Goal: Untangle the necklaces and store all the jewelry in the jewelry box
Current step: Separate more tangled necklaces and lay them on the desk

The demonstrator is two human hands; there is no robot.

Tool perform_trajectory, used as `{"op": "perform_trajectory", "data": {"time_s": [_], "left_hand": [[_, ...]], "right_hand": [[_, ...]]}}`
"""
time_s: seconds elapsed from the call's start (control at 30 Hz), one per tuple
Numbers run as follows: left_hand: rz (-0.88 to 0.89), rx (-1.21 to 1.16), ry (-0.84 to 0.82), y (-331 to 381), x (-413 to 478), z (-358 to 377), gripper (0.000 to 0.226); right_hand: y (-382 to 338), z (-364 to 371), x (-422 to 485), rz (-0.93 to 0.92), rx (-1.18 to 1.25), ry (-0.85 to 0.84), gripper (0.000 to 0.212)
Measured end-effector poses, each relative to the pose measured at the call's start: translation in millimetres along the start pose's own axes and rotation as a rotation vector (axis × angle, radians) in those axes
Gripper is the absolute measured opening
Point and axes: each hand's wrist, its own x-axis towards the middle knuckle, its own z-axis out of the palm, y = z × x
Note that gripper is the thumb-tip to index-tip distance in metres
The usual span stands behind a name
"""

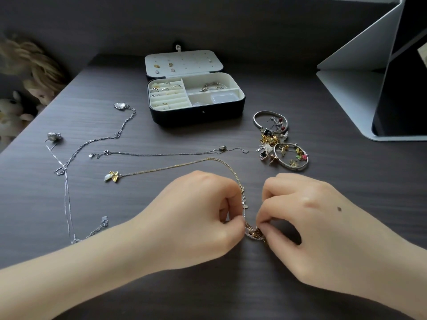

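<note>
My left hand (pixel 196 218) pinches the small tangled knot of gold and silver chains (pixel 253 231) from the left, my right hand (pixel 323 229) from the right, near on the dark wood-grain worktop (pixel 231 289); the open black cream-lined jewelry box (pixel 198 115) sits far behind.

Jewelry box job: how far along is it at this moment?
Partway: rings and silver bracelets already sit in the open jewelry box. The left hand and right hand pinch a tangle on the gold necklace. Left: the silver necklaces on the table and the pile of bangles and earrings.
</note>
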Motion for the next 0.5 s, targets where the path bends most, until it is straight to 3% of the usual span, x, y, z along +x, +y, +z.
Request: {"op": "perform_trajectory", "data": {"time_s": [0.17,0.33,0.5], "left_hand": [[-0.021,0.004,0.010,0.5,0.4,0.4,0.028],[-0.015,0.002,0.007,0.7,0.4,0.0,0.028],[-0.007,0.002,0.002,-0.2,0.0,0.2,0.020]], "right_hand": [[3.9,1.3,-0.5,-0.003,-0.061,0.034,0.023],[2.1,-0.6,0.3,0.012,0.012,0.054,0.010],[-1.7,0.7,0.6,0.042,0.091,0.037,0.023]]}}
